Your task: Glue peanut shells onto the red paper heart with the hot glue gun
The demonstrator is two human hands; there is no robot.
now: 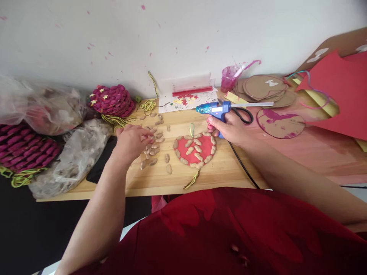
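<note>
A red heart-shaped cutout (195, 149) edged and filled with peanut shells lies on the wooden board (172, 179), with a green loop on top and a yellow tassel below. My right hand (229, 129) grips a blue glue gun (213, 109) just above the heart's right lobe, nozzle pointing left. My left hand (130, 141) is curled, fingertips pinched on the loose peanuts (153, 147) scattered left of the heart.
Finished magenta peanut hearts (113, 100) with yellow stars sit at back left beside plastic bags (71, 156). Black scissors (243, 114), a pink cup (229, 78), cardboard discs (266, 88), star sheet (186, 101) and red paper (341, 88) lie right. The gun's black cord (243, 166) runs toward me.
</note>
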